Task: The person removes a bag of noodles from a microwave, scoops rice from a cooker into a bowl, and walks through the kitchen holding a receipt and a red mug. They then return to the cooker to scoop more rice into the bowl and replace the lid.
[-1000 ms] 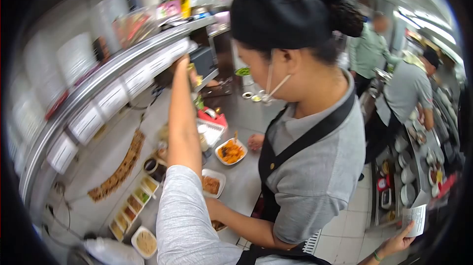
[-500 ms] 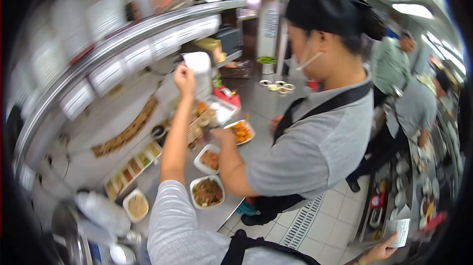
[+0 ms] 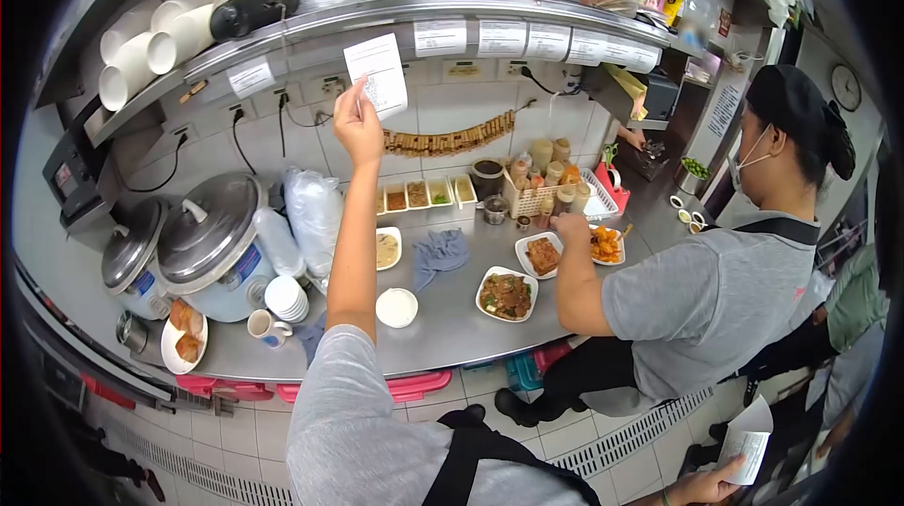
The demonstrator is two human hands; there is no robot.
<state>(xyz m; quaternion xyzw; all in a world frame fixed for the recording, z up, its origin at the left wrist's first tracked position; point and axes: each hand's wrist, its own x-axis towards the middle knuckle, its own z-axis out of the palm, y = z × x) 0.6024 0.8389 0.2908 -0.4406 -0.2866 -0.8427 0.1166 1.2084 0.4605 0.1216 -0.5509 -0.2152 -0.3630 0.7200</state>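
Note:
My left hand (image 3: 359,132) is raised at the end of a stretched arm, closed on a printed receipt (image 3: 379,73) just below the shelf edge. Behind it, other printed slips (image 3: 440,37) hang in a row along that edge. Low at the right, my right hand (image 3: 704,487) grips a folded paper slip (image 3: 749,440) between thumb and fingers. Below my left arm stand a white bowl (image 3: 396,308) and a dish of pale soup (image 3: 387,249). A square bowl of dark stewed food (image 3: 507,295) sits farther right on the steel counter.
A co-worker (image 3: 697,271) in a black cap reaches over dishes at right, near a seasoning basket (image 3: 537,197). Two large lidded pots (image 3: 209,233) stand at left, beside a plate of browned meat (image 3: 184,337). A shelf (image 3: 405,7) with stacked containers runs overhead.
My view has swung left, bringing the pots and plate of meat into sight. The receipt in my left hand now lies under the hanging slips. Both hands still hold paper.

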